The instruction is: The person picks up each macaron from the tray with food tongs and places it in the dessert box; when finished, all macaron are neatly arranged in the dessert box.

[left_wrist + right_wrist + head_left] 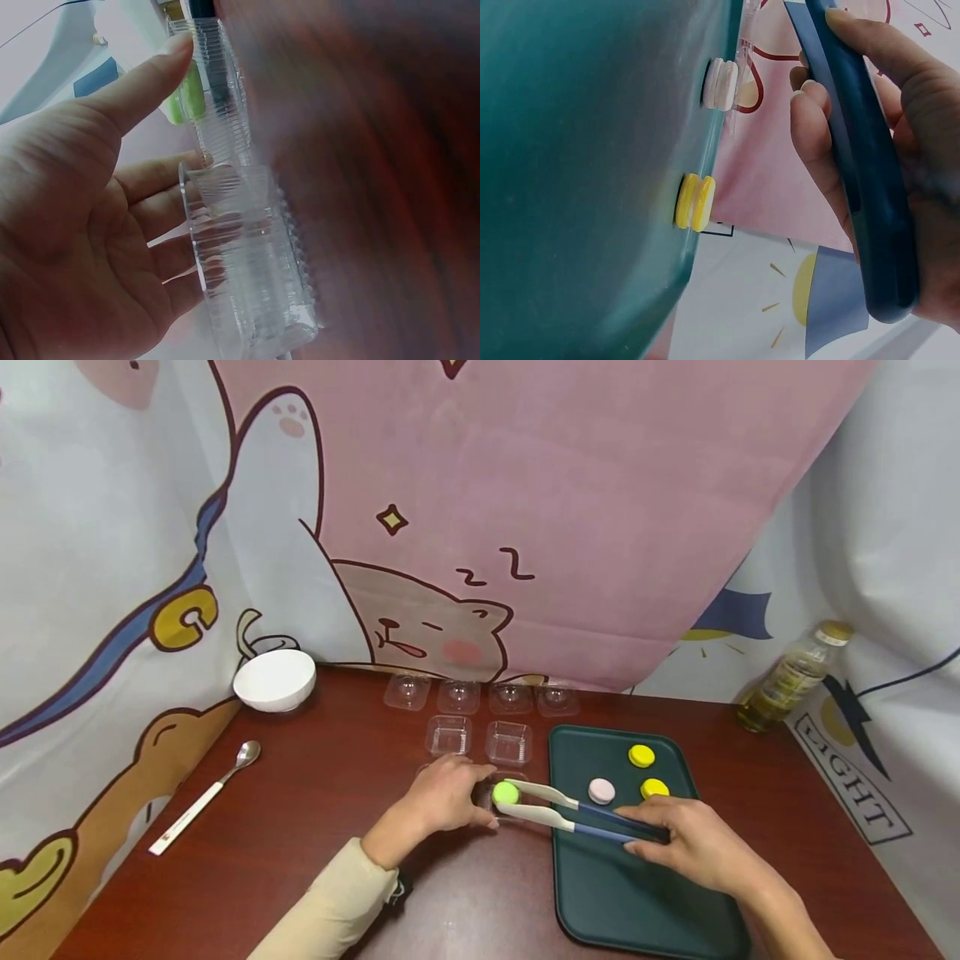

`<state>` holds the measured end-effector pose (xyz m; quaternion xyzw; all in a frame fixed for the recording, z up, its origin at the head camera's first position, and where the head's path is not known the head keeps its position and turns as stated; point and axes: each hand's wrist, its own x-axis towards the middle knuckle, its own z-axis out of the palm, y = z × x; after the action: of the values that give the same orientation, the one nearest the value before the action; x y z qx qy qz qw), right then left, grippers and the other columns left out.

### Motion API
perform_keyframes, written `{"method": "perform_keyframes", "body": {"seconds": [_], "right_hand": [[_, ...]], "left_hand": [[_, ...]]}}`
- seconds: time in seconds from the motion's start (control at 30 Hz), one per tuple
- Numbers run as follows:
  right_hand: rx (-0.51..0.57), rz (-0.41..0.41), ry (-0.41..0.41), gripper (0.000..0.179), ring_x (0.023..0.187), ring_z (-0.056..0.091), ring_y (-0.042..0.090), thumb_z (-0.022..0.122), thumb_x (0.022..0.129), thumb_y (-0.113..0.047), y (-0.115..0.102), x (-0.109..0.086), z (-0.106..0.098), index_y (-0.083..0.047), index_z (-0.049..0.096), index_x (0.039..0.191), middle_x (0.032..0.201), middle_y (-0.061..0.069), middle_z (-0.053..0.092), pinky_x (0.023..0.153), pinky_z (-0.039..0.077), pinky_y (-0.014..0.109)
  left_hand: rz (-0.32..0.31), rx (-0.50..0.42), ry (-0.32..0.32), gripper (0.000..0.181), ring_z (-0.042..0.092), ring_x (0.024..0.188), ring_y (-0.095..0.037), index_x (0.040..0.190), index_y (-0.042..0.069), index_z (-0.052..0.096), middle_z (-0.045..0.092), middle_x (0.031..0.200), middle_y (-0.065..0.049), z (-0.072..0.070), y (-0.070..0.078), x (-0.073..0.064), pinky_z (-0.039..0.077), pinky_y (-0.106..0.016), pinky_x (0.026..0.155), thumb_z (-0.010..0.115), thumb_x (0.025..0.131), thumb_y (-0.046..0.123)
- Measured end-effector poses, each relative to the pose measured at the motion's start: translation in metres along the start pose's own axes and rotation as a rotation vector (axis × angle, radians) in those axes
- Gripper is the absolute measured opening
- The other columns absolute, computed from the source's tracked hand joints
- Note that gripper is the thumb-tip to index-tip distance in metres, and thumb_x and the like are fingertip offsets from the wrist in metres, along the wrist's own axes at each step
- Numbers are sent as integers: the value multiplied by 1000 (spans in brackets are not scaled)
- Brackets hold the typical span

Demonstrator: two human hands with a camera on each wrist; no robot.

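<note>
My right hand point(697, 843) grips blue-handled tongs point(603, 835) with pale tips, held over the tray. Between those tips is a green macaron point(506, 792), at a clear plastic box point(217, 112). My left hand point(450, 797) holds this box, thumb on one side and index finger on the other. Another clear box point(259, 262) stands beside its other fingers, largely hidden by the hand in the head view. On the dark green tray point(630, 893) lie a pale pink macaron point(602, 791) and two yellow macarons point(641, 756), one partly behind the right hand.
Two more clear boxes point(448, 735) stand behind my left hand, with several clear lids point(407, 691) in a row beyond. A white bowl point(275, 680) and a spoon point(206, 797) are at the left. An oil bottle point(791, 681) stands at the back right.
</note>
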<state>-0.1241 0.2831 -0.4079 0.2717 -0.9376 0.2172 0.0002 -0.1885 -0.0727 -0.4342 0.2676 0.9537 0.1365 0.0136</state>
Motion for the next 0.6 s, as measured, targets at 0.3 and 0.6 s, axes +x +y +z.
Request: {"method": "perform_keyframes", "body": {"seconds": [0.3, 0.6], "right_hand": [[4, 12, -9, 36, 75, 52, -4, 79, 87, -41, 0, 2, -1, -25, 75, 119, 94, -18, 68, 61, 45, 18], [3, 19, -13, 37, 74, 51, -4, 81, 86, -37, -2, 2, -1, -22, 75, 119, 92, -18, 66, 60, 44, 18]], "left_hand": [[-7, 3, -7, 82, 64, 118, -26, 138, 20, 64, 71, 127, -5, -1, 1, 0, 56, -46, 96, 87, 69, 59], [-11, 2, -1, 81, 64, 117, -26, 137, 20, 65, 72, 126, -5, -2, 2, -1, 55, -45, 96, 87, 69, 57]]}}
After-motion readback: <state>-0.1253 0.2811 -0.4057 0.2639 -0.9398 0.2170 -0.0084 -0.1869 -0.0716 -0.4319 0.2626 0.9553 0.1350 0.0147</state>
